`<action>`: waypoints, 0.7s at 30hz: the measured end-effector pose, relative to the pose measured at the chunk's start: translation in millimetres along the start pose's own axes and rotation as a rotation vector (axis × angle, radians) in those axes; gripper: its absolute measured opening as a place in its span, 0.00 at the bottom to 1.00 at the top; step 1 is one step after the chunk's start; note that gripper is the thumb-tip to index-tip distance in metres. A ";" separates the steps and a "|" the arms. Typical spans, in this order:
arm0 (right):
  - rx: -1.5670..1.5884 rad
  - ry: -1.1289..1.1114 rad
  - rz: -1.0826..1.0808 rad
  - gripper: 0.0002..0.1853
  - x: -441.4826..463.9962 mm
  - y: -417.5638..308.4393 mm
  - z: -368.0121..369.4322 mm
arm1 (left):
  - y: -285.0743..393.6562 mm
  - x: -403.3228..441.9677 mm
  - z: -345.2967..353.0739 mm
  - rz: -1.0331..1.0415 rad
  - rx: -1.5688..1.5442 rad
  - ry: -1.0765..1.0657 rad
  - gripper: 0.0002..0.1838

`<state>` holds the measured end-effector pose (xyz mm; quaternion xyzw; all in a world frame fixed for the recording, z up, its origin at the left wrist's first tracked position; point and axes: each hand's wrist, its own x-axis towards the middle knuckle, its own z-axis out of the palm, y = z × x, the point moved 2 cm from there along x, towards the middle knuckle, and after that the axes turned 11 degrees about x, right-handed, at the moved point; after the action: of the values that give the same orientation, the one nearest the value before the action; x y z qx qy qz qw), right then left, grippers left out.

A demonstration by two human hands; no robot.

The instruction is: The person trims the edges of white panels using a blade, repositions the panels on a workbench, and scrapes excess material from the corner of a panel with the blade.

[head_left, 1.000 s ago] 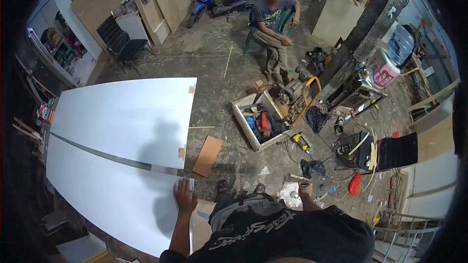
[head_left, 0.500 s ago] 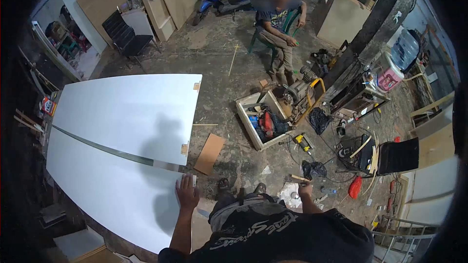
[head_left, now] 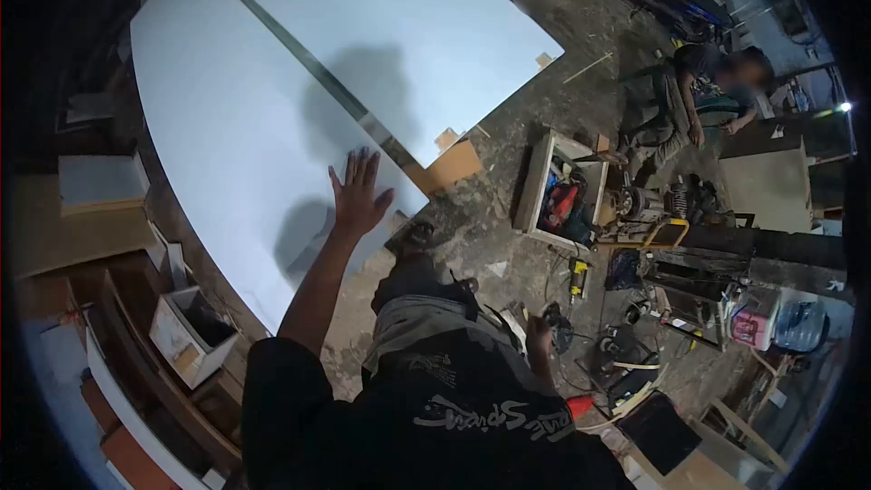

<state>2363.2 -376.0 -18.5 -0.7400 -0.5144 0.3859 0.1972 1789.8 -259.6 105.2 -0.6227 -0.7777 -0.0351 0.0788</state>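
My left hand (head_left: 361, 198) lies flat with its fingers spread on the near white panel (head_left: 227, 118), close to its right end. A second white panel (head_left: 435, 27) lies beside it, with a narrow dark gap between the two. Small brown patches show at the corners of that second panel. Beneath its near corner is a brown board (head_left: 456, 166) on the floor. My right hand (head_left: 539, 336) hangs low beside my body, above the littered floor. Its fingers are dark and blurred, and whether they hold anything is unclear.
A wooden box (head_left: 535, 186) of tools stands ahead on the right, near a yellow-and-black drill (head_left: 578, 279). Beyond it a person (head_left: 694, 95) sits on a green chair. A water jug (head_left: 800, 325) is at far right. An open-topped box (head_left: 177, 340) stands at lower left.
The view has swung left and tilted, so the panels appear higher and the seated person farther right. My left hand is now farther in on the near panel, its fingers spread wider.
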 end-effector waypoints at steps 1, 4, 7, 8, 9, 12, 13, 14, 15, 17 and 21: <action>-0.183 -0.079 -0.050 0.12 11.1 -28.1 4.0 | 7.0 -0.6 -7.7 0.050 -0.075 -0.031 0.47; -0.147 -0.171 -0.185 0.16 45.4 -69.2 20.3 | 40.6 -3.9 -21.7 0.197 -0.167 -0.152 0.54; -0.086 -0.108 -0.237 0.16 74.2 -130.3 35.5 | 62.6 -10.5 -5.3 0.192 -0.209 -0.122 0.49; -0.005 -0.129 -0.234 0.13 77.5 -154.2 39.7 | 67.7 -9.1 -14.1 0.124 -0.347 -0.052 0.38; 0.073 -0.149 -0.233 0.11 77.2 -180.5 41.4 | 68.0 -8.9 -13.0 0.132 -0.320 -0.023 0.34; -0.069 -0.159 -0.274 0.09 77.3 -237.7 52.3 | 68.3 -6.2 -7.0 0.142 -0.267 0.034 0.26; -0.010 -0.182 -0.307 0.08 77.5 -250.1 61.4 | 66.7 -5.6 -7.9 0.142 -0.265 0.038 0.24; 0.049 -0.205 -0.338 0.08 76.6 -261.8 70.8 | 65.7 -5.2 -8.3 0.143 -0.264 0.041 0.23; 0.108 -0.227 -0.366 0.07 73.5 -271.8 78.9 | 65.8 -6.0 -6.2 0.147 -0.247 0.048 0.22; 0.110 -0.247 -0.387 0.06 64.7 -298.5 90.4 | 65.5 -6.3 -1.0 0.155 -0.215 0.065 0.21; 0.067 -0.278 -0.418 0.06 57.0 -335.8 108.1 | 63.8 -15.0 -0.3 0.157 -0.317 -0.026 0.26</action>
<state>2084.9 -203.3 124.3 -0.5505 -0.6652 0.4518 0.2246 1855.1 -259.9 100.2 -0.6864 -0.7125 -0.1427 -0.0280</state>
